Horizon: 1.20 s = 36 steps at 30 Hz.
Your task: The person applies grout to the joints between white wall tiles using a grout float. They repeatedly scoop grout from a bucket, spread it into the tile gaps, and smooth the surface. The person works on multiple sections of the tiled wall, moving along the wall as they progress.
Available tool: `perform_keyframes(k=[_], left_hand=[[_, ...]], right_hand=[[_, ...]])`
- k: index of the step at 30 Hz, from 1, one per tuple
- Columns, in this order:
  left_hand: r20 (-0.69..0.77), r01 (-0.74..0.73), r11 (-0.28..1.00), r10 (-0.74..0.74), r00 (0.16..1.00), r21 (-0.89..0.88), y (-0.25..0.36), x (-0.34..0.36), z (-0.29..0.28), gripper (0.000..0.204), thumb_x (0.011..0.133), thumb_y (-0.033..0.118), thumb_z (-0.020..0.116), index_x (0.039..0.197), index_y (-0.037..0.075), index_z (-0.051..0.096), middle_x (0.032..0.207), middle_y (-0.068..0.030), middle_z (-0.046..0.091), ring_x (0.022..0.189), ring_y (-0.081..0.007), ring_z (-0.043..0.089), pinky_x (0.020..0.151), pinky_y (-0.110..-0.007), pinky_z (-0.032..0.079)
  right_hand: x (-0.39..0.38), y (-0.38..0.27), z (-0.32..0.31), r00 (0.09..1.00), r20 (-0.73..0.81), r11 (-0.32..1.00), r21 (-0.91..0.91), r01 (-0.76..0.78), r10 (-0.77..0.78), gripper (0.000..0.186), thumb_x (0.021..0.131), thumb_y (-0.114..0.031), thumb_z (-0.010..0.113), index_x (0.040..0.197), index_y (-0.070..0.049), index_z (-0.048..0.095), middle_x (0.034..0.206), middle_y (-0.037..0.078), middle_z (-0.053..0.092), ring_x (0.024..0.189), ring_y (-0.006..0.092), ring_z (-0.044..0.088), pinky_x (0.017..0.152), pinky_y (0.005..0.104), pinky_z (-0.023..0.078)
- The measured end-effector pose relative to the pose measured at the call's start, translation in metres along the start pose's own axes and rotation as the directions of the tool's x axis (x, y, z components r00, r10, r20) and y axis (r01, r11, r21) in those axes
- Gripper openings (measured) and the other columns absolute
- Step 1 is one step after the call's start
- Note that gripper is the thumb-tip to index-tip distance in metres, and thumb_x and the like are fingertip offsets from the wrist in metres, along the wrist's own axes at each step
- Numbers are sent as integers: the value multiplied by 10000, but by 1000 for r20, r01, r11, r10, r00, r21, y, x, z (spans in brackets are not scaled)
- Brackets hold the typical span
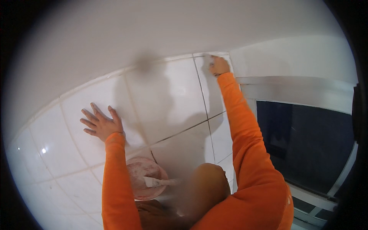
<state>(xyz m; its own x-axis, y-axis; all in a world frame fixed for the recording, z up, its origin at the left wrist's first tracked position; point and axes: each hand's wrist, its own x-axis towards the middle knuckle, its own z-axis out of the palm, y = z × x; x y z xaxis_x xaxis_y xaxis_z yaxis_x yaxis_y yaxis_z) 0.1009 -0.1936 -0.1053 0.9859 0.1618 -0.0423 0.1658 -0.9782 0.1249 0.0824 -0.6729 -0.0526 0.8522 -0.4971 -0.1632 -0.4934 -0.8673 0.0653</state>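
Observation:
My left hand (101,123) lies flat with its fingers spread on a white tile (90,97). At the upper right, my right hand (219,66) is closed against the top row of tiles, close to the corner. A pale bit shows by its fingers, too small to name. Beside that hand runs a dark tile joint (201,86); joints farther left are pale. Below, between my arms, sits a round pinkish tub (134,168) smeared with residue. A putty knife with a whitish blade (151,181) lies across the tub, its handle pointing right.
My bent knee (209,178) is close to the tub and the tiles. On the right is a dark window (306,142) in a pale frame (299,94). Plain white wall (115,34) rises above the tiles' top edge. Shadows of my head and arms fall on the tiles.

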Motion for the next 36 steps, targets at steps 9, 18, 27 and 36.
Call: perform_keyframes(k=[9,18,27,36], left_hand=[[8,15,1000,-15,1000,-15,3,1,2,739,1003,556,397,1621,174,259,1697,-183,104,1551,-462,41,1223,-643,60],[-9,8,1000,-8,1000,2,-2,0,5,735,1001,549,418,1618,180,269,1699,-171,98,1550,-463,48,1220,-647,82],[-17,28,998,-27,1000,60,-2,3,3,722,1002,559,430,1613,202,284,1698,-158,119,1551,-451,71,1225,-640,97],[-16,0,1000,0,1000,-29,-4,2,6,735,1001,545,417,1616,168,272,1693,-192,107,1547,-479,39,1215,-663,74]], right_hand=[[-5,42,-12,986,-100,925,344,163,-136,434,878,-141,624,1309,-144,676,1166,218,707,1070,402,670,904,442,559],[-25,47,50,895,-265,934,-100,343,-358,707,787,-39,629,1443,-293,562,1399,44,630,1260,295,616,906,418,587],[-17,69,-21,990,112,978,-179,106,-87,589,864,-113,580,1430,-273,574,1209,139,706,1006,372,698,868,478,573],[23,56,-2,995,25,990,-99,-97,100,524,786,-156,655,1310,-148,650,1099,254,704,1059,446,665,949,512,543]])
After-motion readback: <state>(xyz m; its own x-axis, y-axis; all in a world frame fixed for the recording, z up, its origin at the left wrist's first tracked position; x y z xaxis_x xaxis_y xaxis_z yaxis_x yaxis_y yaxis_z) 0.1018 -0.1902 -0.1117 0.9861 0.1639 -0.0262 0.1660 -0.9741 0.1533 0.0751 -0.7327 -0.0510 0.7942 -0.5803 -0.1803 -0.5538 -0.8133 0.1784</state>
